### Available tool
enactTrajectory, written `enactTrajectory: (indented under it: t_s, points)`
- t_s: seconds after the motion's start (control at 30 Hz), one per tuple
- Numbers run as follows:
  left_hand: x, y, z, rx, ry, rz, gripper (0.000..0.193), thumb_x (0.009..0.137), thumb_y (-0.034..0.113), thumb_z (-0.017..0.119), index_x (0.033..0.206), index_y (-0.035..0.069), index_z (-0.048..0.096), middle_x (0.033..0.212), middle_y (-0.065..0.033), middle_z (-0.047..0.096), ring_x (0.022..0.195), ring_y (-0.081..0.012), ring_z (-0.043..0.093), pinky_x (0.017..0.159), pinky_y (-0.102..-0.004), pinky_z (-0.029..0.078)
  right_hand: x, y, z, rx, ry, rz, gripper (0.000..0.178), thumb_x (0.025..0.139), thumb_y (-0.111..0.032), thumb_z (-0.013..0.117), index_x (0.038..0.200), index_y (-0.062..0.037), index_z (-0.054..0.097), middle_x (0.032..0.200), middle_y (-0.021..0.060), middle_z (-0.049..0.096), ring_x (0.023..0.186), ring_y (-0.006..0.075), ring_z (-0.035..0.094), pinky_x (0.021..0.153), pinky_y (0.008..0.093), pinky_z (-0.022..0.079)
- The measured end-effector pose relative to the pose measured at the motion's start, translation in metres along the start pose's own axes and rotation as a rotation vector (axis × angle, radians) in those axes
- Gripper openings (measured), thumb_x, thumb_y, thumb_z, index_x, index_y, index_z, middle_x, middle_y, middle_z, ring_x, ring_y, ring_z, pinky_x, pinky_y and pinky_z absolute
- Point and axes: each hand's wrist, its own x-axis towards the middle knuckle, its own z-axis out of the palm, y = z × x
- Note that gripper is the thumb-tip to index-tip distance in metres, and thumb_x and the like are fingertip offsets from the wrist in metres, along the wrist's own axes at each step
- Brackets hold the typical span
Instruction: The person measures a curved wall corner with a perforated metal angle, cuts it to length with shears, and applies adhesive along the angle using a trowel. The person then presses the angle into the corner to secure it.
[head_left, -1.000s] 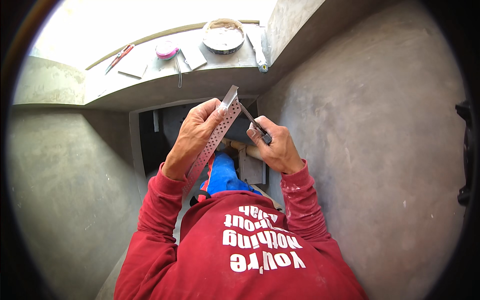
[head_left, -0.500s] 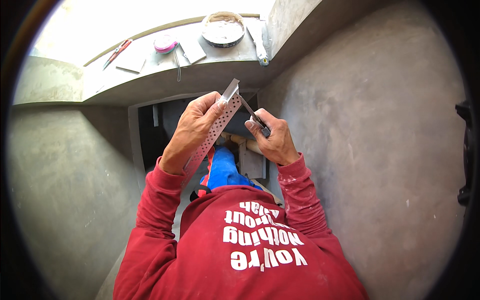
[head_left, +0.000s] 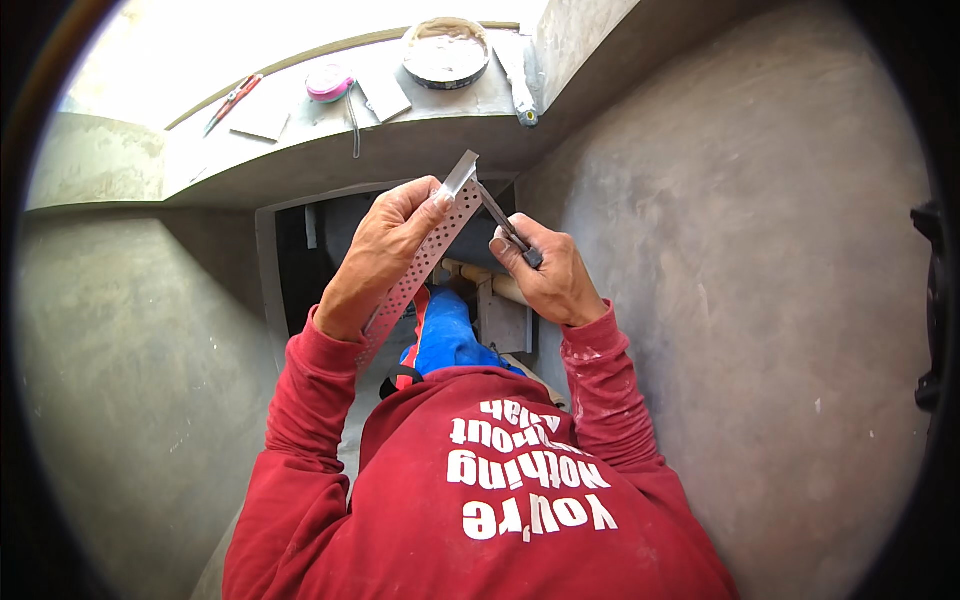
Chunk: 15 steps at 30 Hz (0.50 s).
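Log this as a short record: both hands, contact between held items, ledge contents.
left hand: grips a perforated metal strip, slanted
right hand: holds a slim dark tool
contact: tool tip at strip's upper end; touch unclear
ledge, left to right: red tool, flat piece, pink round case, second flat piece, round tub holding pale paste, long pale tool

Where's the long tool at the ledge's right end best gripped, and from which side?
Probably by the near end of the long tool, from the near side: that end lies at the ledge's front edge, the rest running back beside the tub.
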Motion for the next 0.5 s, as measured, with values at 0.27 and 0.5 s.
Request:
enactTrajectory:
  t_s: [0.27, 0.5]
  points:
    - [0.0018, 0.0011, -0.0033, -0.06, -0.037, -0.016, 0.025, 0.107, 0.028, 0.057, 0.105, 0.005, 0.067, 0.087, 0.0057, 0.062, 0.074, 0.0012, 0.051, 0.063, -0.0179, 0.044, 0.0009, -0.0028, -0.0009, 0.028, -0.014, 0.021, 0.024, 0.099, -0.019, 0.064, 0.089, 0.0003, 0.056, 0.063, 0.0129, 0.053, 0.056, 0.0185, 0.042, 0.057, 0.0372, 0.042]
    - [0.0027, -0.001, 0.0017, 0.076, 0.044, 0.062, 0.03, 0.108, 0.03, 0.055, 0.097, 0.004, 0.064, 0.077, 0.0042, 0.056, 0.069, -0.0015, 0.047, 0.06, -0.0218, 0.042, 0.0042, 0.0059, 0.0054, -0.003, 0.03, -0.009, 0.024, 0.1, -0.02, 0.063, 0.089, 0.0, 0.055, 0.06, 0.0138, 0.049, 0.055, 0.0196, 0.038, 0.055, 0.038, 0.04]
